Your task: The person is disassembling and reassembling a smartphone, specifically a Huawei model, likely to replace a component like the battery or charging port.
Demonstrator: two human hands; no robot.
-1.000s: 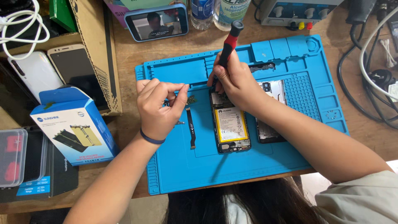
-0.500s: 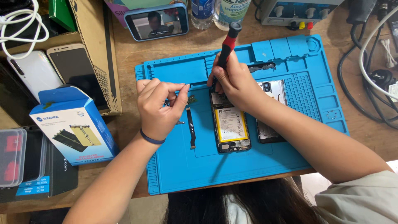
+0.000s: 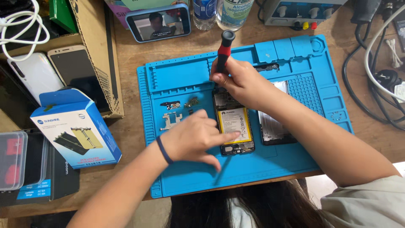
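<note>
Since the earlier frame, the left hand (image 3: 192, 139) is lying lower on the blue repair mat (image 3: 177, 76), its index finger now extending onto the yellow battery of the opened smartphone (image 3: 234, 126) while the thumb is spreading below; it is pinching nothing. The right hand (image 3: 238, 80) is gripping the red-and-black screwdriver (image 3: 225, 46), fingers pressed together around the shaft, the tip going down at the phone's upper end. The phone is lying at mat centre on the wooden bench (image 3: 126, 126), just beside its removed back cover (image 3: 274, 126). Small metal brackets (image 3: 171, 120) are lying left of the phone.
</note>
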